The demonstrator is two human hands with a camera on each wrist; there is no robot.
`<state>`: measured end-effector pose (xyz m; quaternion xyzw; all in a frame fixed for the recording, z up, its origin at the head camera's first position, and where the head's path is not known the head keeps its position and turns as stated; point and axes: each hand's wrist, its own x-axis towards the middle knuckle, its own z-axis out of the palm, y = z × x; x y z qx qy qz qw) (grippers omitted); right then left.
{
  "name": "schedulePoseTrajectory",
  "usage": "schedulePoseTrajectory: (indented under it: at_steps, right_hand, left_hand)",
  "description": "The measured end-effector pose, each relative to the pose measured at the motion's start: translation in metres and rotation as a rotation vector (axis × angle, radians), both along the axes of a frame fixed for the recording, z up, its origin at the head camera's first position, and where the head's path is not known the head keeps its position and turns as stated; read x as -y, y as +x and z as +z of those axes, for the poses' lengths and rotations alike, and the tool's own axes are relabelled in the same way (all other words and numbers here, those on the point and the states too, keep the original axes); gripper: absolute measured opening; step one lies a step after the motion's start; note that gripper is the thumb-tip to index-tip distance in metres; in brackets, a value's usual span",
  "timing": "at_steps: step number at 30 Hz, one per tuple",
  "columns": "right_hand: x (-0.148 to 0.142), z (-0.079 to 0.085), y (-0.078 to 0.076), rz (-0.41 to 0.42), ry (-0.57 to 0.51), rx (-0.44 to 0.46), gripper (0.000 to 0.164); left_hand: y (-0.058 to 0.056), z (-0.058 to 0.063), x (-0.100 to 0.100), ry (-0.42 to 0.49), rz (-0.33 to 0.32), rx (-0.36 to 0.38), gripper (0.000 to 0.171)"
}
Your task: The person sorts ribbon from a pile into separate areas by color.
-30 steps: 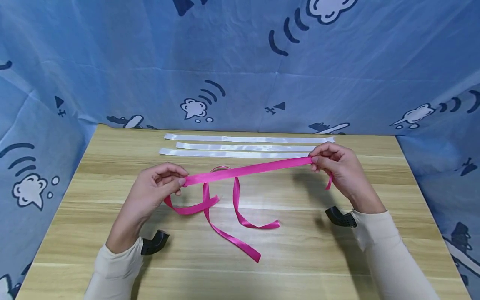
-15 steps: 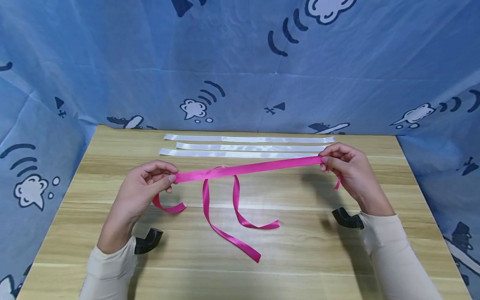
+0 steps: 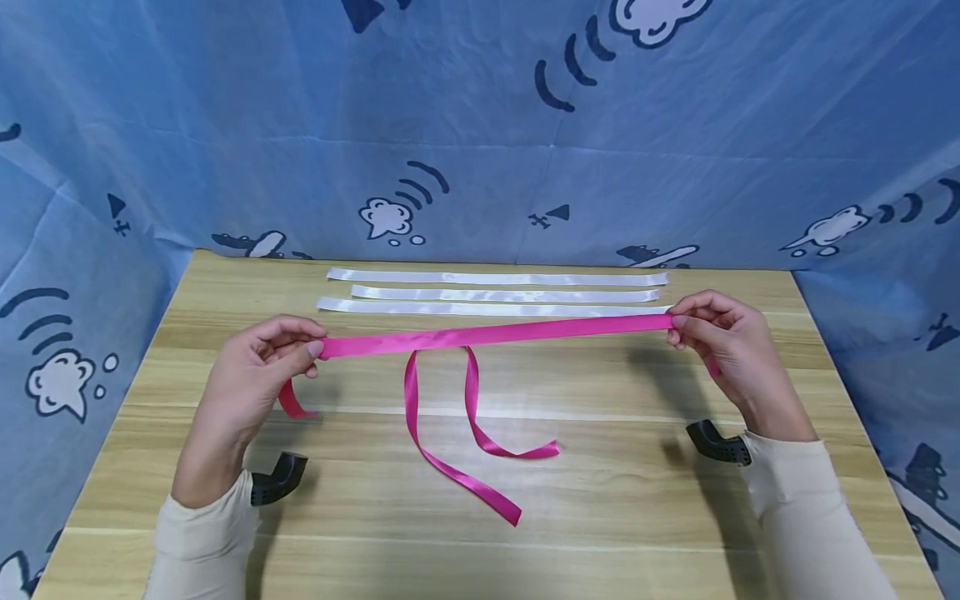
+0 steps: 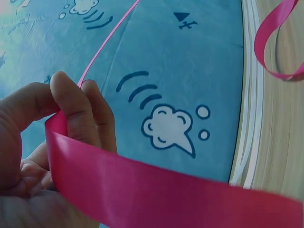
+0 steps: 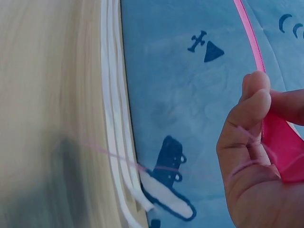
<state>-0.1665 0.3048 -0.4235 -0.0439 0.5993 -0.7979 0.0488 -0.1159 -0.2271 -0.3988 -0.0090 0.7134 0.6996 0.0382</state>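
Observation:
A pink satin ribbon (image 3: 495, 333) is stretched nearly level above the table between both hands. My left hand (image 3: 255, 367) pinches it near one end, and a short tail hangs below that hand; in the left wrist view the wide tail of pink ribbon (image 4: 142, 180) curves across the front. My right hand (image 3: 731, 350) pinches the other side between thumb and fingers, with a short end by the palm. Under the stretched ribbon, a second pink ribbon (image 3: 468, 483) lies curled on the table, its upper part hidden behind the held one.
Several white ribbons, among them a far one (image 3: 495, 278), lie side by side along the back of the wooden table (image 3: 600, 517). A blue patterned cloth (image 3: 480, 100) rises behind the table and at both sides.
Both hands have moved apart, left hand leftward and right hand rightward, lengthening the stretch of ribbon between them. The left tail has been drawn away from the ribbon on the table.

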Motion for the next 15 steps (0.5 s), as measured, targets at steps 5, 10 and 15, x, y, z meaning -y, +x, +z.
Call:
schedulePoseTrajectory:
  at_steps: [5,10,15]
  right_hand:
    - [-0.009,-0.003,0.001,-0.027,-0.001,0.014,0.014]
    - [-0.015,-0.005,0.001,-0.046,-0.006,0.028,0.014]
    - [-0.020,-0.009,0.000,-0.077,0.015,0.032,0.013]
  left_hand:
    - [-0.001,-0.002,0.008,0.057,0.033,-0.036,0.015]
    - [-0.001,-0.003,0.014,0.076,0.075,-0.039,0.015]
    - [-0.002,-0.004,0.020,0.078,0.110,-0.036,0.016]
